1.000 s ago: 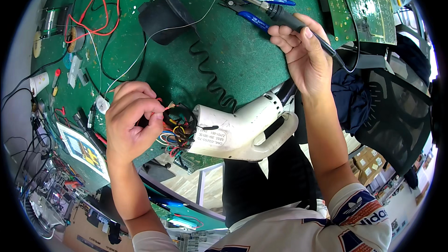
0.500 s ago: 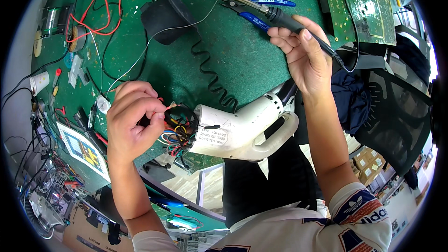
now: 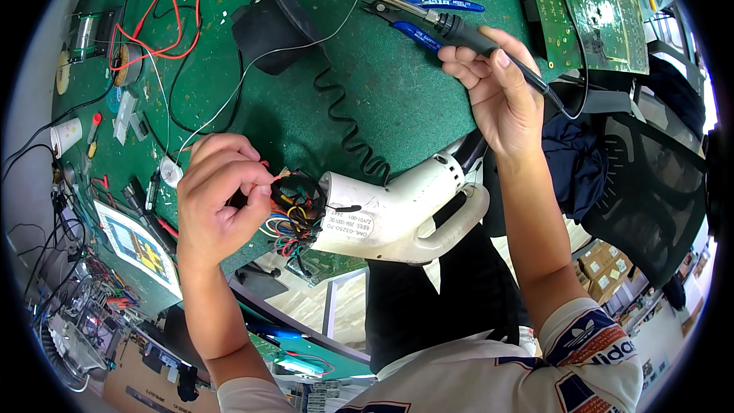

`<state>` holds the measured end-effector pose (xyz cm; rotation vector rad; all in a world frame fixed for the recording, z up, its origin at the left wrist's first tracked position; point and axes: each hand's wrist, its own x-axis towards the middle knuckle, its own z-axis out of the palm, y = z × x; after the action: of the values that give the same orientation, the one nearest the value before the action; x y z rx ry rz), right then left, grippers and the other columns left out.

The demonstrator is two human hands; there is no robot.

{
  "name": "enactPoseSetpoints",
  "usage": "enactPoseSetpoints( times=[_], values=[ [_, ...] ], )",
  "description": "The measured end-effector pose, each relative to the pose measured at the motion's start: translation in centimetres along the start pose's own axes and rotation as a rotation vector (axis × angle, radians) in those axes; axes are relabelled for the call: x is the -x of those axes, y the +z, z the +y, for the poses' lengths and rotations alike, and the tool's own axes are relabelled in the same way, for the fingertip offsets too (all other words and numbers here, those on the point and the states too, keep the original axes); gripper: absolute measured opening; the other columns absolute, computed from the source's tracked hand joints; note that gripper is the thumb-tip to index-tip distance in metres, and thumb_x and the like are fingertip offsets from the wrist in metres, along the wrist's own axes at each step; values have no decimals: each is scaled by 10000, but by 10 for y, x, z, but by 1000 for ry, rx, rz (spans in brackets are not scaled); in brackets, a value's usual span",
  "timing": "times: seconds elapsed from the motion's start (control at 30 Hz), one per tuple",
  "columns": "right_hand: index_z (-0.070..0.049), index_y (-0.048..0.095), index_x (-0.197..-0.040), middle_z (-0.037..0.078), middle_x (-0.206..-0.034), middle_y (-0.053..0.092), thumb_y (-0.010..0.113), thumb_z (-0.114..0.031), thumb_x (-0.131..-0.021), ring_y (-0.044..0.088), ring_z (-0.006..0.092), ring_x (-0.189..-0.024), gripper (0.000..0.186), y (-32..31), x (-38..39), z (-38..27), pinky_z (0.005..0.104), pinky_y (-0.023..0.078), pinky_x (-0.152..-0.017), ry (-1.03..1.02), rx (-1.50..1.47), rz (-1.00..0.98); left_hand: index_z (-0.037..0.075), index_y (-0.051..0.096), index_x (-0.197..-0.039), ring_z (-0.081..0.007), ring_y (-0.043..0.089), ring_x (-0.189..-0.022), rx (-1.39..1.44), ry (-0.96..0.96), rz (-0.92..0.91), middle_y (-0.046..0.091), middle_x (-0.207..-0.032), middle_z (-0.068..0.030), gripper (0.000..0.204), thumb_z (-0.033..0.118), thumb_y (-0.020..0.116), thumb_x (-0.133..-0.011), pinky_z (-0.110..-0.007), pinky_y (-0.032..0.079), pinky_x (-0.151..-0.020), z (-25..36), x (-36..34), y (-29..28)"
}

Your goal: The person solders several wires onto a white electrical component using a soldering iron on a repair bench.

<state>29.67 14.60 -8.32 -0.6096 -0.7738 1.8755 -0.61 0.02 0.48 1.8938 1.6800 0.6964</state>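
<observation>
My left hand (image 3: 223, 199) pinches a red wire (image 3: 272, 178) with frayed bare strands, beside a bundle of coloured wires (image 3: 294, 210) coming out of the open end of a white tool housing with a loop handle (image 3: 390, 222). My right hand (image 3: 497, 92) holds a black soldering iron (image 3: 466, 30), its metal tip raised up and left near a thin silvery wire (image 3: 260, 61) that runs across the bench. Blue-handled cutters (image 3: 413, 33) lie behind the iron. A black funnel-like holder (image 3: 275, 30) with a coiled cord sits at the centre back.
The green bench (image 3: 397, 107) carries red leads (image 3: 168, 50), spools (image 3: 130, 57), a paper cup (image 3: 66, 136) and a printed sheet (image 3: 134, 248) on the left, and a large circuit board (image 3: 585, 15) at the back right. A mesh chair (image 3: 642, 191) stands to the right.
The soldering iron's tip has come slightly down over the last second. My left hand, the red wire and the housing show almost no movement.
</observation>
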Motion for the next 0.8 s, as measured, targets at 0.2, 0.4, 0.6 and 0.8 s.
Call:
enactPoseSetpoints(
  times=[0.2,0.4,0.6,0.8],
  values=[
    [71,572,-1256,273,-1057,702,584,-96,-1001,699,409,-1029,305,0,0,0,471,581,-924,0,2,0,78,659,-761,-232,639,-836,5,4,1,545,-615,-15,175,-27,676,-622,-369,466,-764,0,-1,0],
    [75,571,-1253,272,-1060,701,586,-96,-1000,699,405,-1026,307,1,0,0,469,580,-925,-2,12,-4,50,644,-783,-259,621,-861,10,20,-27,537,-630,-44,168,-39,680,-645,-366,464,-743,-1,0,-2],
    [78,574,-1246,275,-1059,699,586,-95,-999,700,405,-1024,302,1,0,0,469,580,-924,1,14,-3,48,643,-779,-259,622,-864,11,15,-27,544,-641,-49,167,-36,682,-640,-366,466,-743,0,0,-2],
    [82,575,-1242,278,-1057,698,585,-90,-998,700,408,-1021,299,1,0,0,471,582,-921,-3,16,-5,49,644,-777,-258,623,-866,11,14,-27,545,-642,-50,166,-35,680,-639,-370,466,-750,0,0,-2]
  ],
)
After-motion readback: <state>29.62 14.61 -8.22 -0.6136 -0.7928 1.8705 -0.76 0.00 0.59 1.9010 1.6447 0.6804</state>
